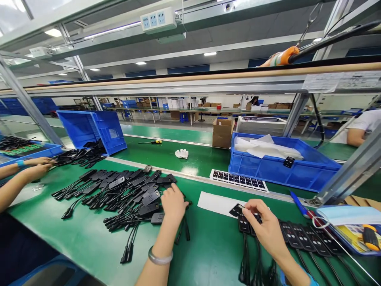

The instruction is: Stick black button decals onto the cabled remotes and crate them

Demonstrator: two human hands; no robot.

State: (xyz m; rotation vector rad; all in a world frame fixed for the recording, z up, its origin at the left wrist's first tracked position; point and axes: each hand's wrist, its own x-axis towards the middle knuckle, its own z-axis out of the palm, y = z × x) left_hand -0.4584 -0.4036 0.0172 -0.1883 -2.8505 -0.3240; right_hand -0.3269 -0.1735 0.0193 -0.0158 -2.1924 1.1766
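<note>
My left hand [173, 203] rests with curled fingers on the right edge of a pile of black cable controllers [125, 190] on the green table; what it grips there is hidden under the fingers. My right hand [263, 224] pinches a small black label [237, 209] between thumb and fingers, just above a black controller [244, 225] at the left end of a row of controllers [309, 234]. A white backing sheet [216, 203] lies between my hands. A sheet of black labels [238, 180] lies behind it.
A blue bin with white sheets [282, 169] stands at right, a tipped blue bin [92, 129] at left. Another person's hands [35, 167] work at the left edge. A white glove [181, 153] and screwdriver [153, 142] lie on the conveyor. A tray with tools [357, 234] sits far right.
</note>
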